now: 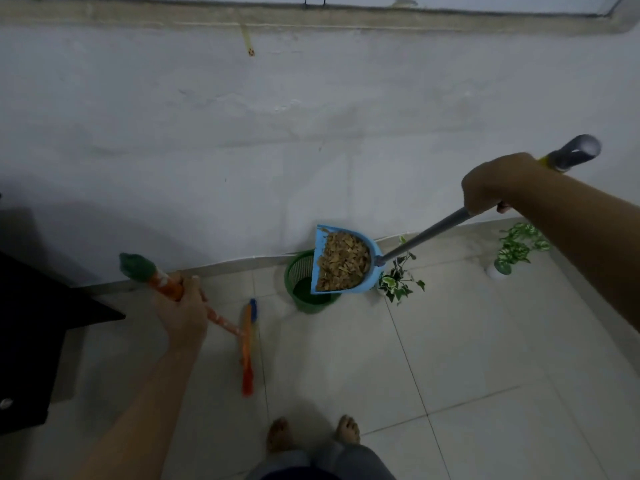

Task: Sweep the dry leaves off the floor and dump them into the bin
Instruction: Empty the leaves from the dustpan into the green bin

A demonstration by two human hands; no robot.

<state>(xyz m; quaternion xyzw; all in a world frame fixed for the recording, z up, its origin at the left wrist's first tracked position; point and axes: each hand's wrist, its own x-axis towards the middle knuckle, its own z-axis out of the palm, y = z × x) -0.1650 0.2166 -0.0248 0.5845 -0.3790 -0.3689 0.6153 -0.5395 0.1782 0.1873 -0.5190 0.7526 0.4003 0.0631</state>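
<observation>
My right hand (491, 187) grips the long grey handle of a blue dustpan (375, 263). The pan is lifted and tilted over a green slatted bin (294, 275) that stands against the wall. A heap of dry brown leaves (343, 261) fills the pan. My left hand (183, 310) grips the orange patterned handle of a broom (247, 344), near its green top end. The broom's orange head rests on the tiled floor to the left of the bin.
A small potted ivy (398, 278) stands right of the bin, and another potted plant (516, 249) stands further right by the wall. Dark furniture (34, 334) fills the left edge. My bare feet (311, 434) stand on the pale tiles at the bottom.
</observation>
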